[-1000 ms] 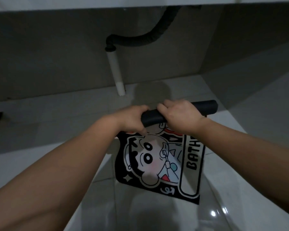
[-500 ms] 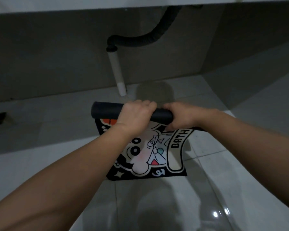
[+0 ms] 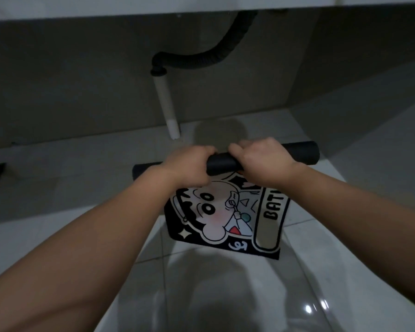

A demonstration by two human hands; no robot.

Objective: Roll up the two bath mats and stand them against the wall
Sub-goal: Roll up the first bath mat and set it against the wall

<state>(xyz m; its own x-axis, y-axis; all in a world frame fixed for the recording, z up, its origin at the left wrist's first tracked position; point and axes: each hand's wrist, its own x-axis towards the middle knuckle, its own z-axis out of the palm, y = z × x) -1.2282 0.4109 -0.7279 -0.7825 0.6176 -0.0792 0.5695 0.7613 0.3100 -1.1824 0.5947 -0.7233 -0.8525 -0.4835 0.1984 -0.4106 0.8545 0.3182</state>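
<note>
Beyond both hands rises the dim wall (image 3: 82, 87), and under them spreads the pale tiled floor (image 3: 225, 295). A bath mat (image 3: 225, 219) with a cartoon print hangs below the hands, its upper part wound into a black roll. The left hand (image 3: 189, 166) and right hand (image 3: 261, 161) sit side by side, both clamped around that roll. A white pipe (image 3: 165, 104) stands beyond the left hand.

The bath mat (image 3: 225, 219) under my fingers looked like soft cloth, its printed face matt; the rolled part at twelve o'clock showed a smooth, dull black backing, rubbery by its look. The floor tiles (image 3: 345, 271) were glossy, with bright glints at five o'clock. The white pipe (image 3: 165, 104) looked like smooth plastic, the black hose (image 3: 201, 62) ribbed and matt.
</note>
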